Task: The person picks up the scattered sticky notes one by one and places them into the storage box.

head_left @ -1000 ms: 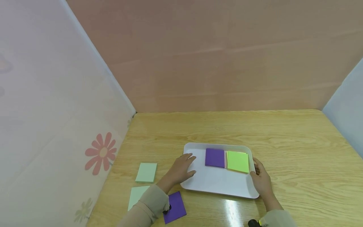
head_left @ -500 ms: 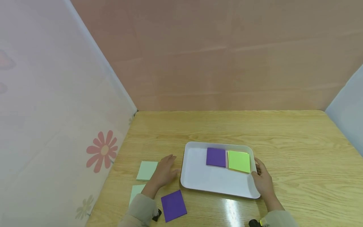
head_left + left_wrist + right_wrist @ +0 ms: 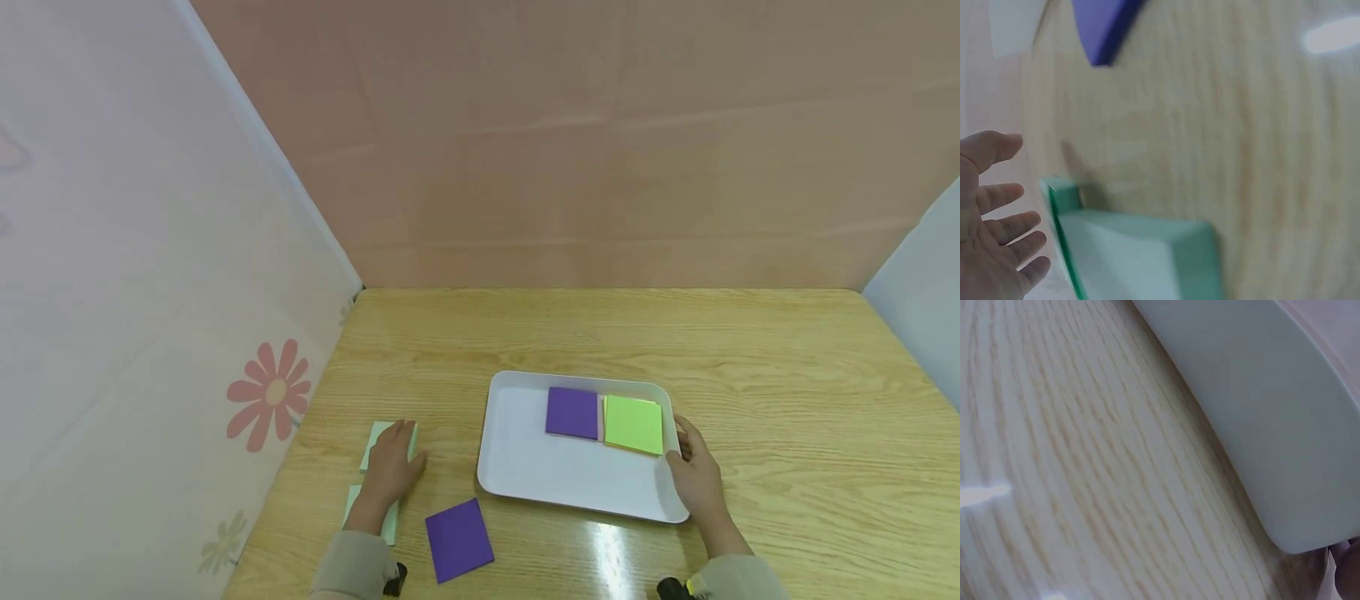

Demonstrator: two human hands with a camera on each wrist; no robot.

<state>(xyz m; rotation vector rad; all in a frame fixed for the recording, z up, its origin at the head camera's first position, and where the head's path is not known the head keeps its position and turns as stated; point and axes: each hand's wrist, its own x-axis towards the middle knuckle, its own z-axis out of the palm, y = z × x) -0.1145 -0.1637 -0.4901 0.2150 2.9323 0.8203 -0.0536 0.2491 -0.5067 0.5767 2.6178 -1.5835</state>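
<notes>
From where I stand, the left hand (image 3: 388,468) reaches over the far green block (image 3: 372,442), its fingers spread and thumb apart, closed on nothing; whether a fingertip touches the block I can't tell. The near green block (image 3: 391,527) lies partly beneath that hand's wrist, and a loose purple block (image 3: 460,540) sits on the table (image 3: 787,375) just to its right. The right hand (image 3: 697,479) holds the end wall of the white tray (image 3: 517,483), thumb at the rim, fingers outside. Inside, close to that grip, lies a yellow-green block (image 3: 633,424), with another purple block (image 3: 572,412) farther from it. If the left hand closed carelessly, I think the fingers could catch only the upper sheets and leave the rest skewed, or the wrist could nudge the near block out of place. A tug from the right hand might shift the tray and slide its contents about. The left wrist camera shows how thick the green blocks are, and the gaps between the fingers, which the head view hides behind the back of the hand. The right wrist camera shows the tray's outer wall low against the table, unseen from above, but only a bit of finger by its corner; the head view alone shows what the tray carries.
</notes>
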